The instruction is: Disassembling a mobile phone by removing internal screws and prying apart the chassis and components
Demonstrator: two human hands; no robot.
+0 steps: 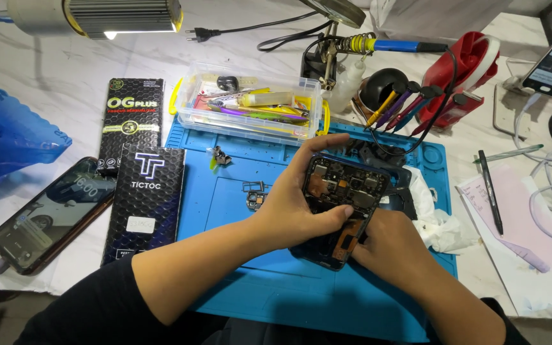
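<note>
Phone, opened point(343, 207), back cover off and circuit boards showing: we hold it in both hands above the middle of the blue work mat point(257, 281), tilted slightly. Our left hand point(295, 207) wraps the phone's left edge, fingers curled over its far rim and thumb pressed on the boards. Our right hand point(391, 246) closes around the near right corner from beneath; its fingertips are mostly hidden by the phone.

Items lying around:
- Small loose parts point(253, 195) on the mat, just left of our left hand.
- Clear plastic box point(253, 105) of tools at the mat's far edge.
- Two black flat packages point(138, 166) left of the mat.
- Second phone point(49, 214), screen lit and cable attached, at the near left.
- White tissue point(439, 223) on the mat's right side.
- Pen point(490, 191) on paper, far right.
- Soldering iron point(391, 46) on its stand, beyond the mat.
</note>
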